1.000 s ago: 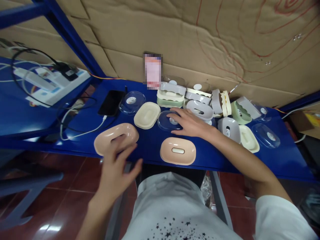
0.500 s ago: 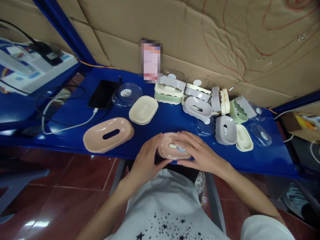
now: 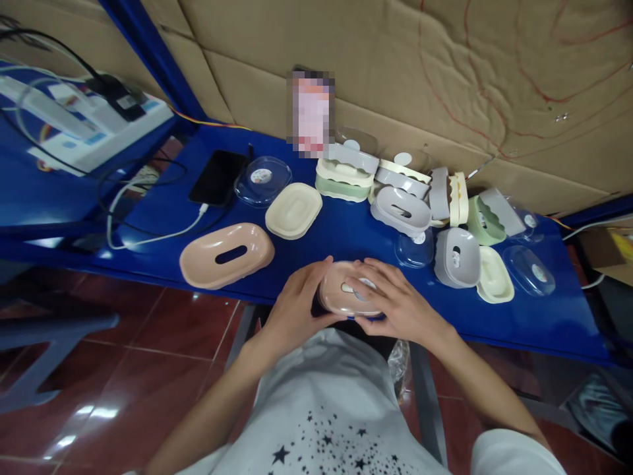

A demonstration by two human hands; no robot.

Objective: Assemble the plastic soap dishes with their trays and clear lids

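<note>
Here my left hand and right hand cup a pink dish at the shelf edge, fingers curled round it, right palm pressing a clear lid on top.

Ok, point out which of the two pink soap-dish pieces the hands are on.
The smaller pink piece at the table's near edge: the left hand and right hand cover it. The larger pink piece with the dark slot lies untouched to its left.

No legible text, brand, number or sign appears. The round stickers on the clear lids are too small to read. The upright card at the far wall is blurred out.
</note>
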